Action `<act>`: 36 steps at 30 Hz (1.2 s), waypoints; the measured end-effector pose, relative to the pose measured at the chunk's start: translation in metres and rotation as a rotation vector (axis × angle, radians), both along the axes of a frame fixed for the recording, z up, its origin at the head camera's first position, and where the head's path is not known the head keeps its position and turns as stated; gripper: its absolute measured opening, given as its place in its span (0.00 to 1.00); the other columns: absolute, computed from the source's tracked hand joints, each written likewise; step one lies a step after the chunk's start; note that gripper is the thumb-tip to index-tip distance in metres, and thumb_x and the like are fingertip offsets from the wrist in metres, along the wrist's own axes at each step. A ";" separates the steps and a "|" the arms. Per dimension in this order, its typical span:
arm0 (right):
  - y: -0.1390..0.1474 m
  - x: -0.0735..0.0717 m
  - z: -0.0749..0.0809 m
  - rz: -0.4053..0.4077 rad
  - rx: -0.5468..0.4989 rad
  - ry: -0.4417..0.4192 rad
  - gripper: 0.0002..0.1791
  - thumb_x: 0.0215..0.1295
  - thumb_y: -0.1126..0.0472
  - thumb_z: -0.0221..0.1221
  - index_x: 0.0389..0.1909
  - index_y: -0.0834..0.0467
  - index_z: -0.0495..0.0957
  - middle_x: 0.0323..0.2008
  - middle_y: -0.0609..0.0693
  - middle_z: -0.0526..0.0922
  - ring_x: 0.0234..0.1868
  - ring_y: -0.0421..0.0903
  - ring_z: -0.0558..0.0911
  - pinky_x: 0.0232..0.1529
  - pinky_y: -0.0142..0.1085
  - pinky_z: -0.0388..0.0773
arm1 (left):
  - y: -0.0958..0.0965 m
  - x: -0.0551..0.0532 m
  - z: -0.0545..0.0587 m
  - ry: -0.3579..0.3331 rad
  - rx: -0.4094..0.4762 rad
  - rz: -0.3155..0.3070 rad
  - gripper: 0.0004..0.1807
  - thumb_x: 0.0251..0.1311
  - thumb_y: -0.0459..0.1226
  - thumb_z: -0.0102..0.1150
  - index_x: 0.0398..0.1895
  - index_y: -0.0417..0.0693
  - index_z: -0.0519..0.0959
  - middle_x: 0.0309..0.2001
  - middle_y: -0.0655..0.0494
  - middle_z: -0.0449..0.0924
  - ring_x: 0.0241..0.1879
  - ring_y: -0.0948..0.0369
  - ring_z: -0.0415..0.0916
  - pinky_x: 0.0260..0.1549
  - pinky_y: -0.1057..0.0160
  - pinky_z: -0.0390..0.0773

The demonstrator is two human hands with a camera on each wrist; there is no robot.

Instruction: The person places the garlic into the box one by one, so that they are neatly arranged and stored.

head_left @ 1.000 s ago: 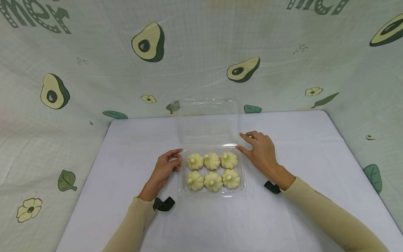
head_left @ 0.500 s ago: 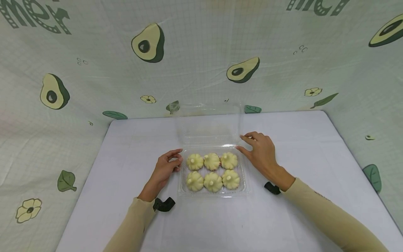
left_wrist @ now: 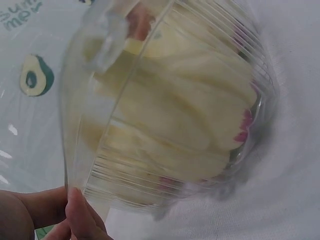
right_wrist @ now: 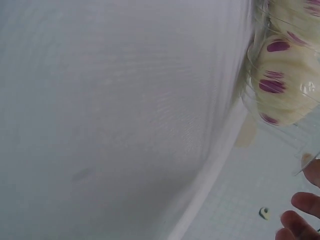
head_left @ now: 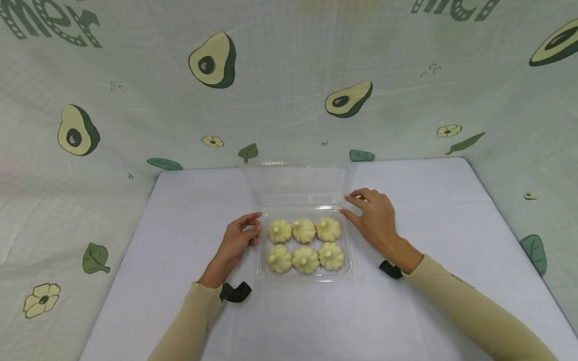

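Note:
A clear plastic clamshell container [head_left: 307,279] stands on the table with its lid [head_left: 298,184] raised and leaning back. Two rows of garlic bulbs [head_left: 305,260] lie in its base, cream with purple marks low on their sides, as the right wrist view shows. My left hand [head_left: 237,238] pinches the base's rim [left_wrist: 76,175] at the left side between thumb and fingers. At the hinge's right end is my right hand [head_left: 375,215], its thumb at the base's back corner and its index fingertip by the lid's lower edge, thumb and finger apart.
The table has a white cloth [head_left: 406,321]. Behind and beside it hangs a pale curtain [head_left: 289,70] printed with avocados and leaves. A black strap mount [head_left: 236,292] sits on my left wrist, another mount [head_left: 390,269] on the right.
The lid has tipped farther back, its top edge now lower against the curtain. Both hands and the base with the garlic bulbs have stayed in place.

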State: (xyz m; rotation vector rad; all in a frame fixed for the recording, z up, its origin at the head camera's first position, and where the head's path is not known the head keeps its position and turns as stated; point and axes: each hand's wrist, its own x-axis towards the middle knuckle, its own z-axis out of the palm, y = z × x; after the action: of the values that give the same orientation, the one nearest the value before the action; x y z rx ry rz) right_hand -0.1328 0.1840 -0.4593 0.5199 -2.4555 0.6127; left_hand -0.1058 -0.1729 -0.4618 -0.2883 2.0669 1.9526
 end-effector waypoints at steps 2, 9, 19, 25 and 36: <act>0.000 0.000 0.000 0.000 -0.002 0.000 0.21 0.51 0.58 0.83 0.45 0.62 0.92 0.44 0.56 0.87 0.41 0.57 0.85 0.44 0.52 0.80 | 0.000 0.000 0.000 0.003 0.000 -0.001 0.24 0.76 0.29 0.58 0.73 0.35 0.73 0.47 0.51 0.76 0.32 0.64 0.74 0.28 0.71 0.78; 0.001 0.000 -0.001 0.012 -0.007 0.004 0.19 0.50 0.59 0.83 0.40 0.63 0.92 0.42 0.56 0.86 0.40 0.57 0.85 0.44 0.53 0.80 | 0.000 0.000 0.000 0.004 0.015 -0.002 0.24 0.75 0.29 0.59 0.72 0.35 0.73 0.47 0.52 0.76 0.31 0.65 0.73 0.27 0.71 0.77; 0.006 0.004 -0.001 0.026 0.037 -0.017 0.14 0.53 0.61 0.81 0.33 0.67 0.91 0.43 0.58 0.87 0.40 0.58 0.85 0.46 0.54 0.81 | 0.000 0.001 0.001 -0.007 0.017 0.001 0.24 0.76 0.29 0.58 0.73 0.35 0.73 0.48 0.51 0.75 0.33 0.65 0.73 0.27 0.72 0.77; 0.010 0.005 -0.002 0.064 0.070 -0.040 0.11 0.53 0.67 0.80 0.35 0.65 0.91 0.44 0.58 0.87 0.39 0.58 0.85 0.45 0.53 0.82 | 0.000 0.001 0.000 -0.027 0.026 0.012 0.22 0.77 0.29 0.57 0.70 0.30 0.72 0.45 0.52 0.76 0.33 0.65 0.74 0.29 0.72 0.78; 0.014 0.008 -0.001 0.114 0.099 -0.049 0.14 0.58 0.75 0.73 0.46 0.66 0.90 0.43 0.58 0.87 0.37 0.56 0.85 0.41 0.51 0.82 | 0.000 0.003 0.001 -0.002 0.001 -0.018 0.28 0.77 0.33 0.58 0.75 0.30 0.67 0.51 0.46 0.79 0.37 0.64 0.75 0.34 0.70 0.79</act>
State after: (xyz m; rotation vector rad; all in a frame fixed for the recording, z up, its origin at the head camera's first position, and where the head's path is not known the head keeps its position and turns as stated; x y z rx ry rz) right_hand -0.1249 0.1978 -0.4604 0.6965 -2.5251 0.5573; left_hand -0.1029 -0.1724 -0.4605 -0.2710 2.0599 1.9425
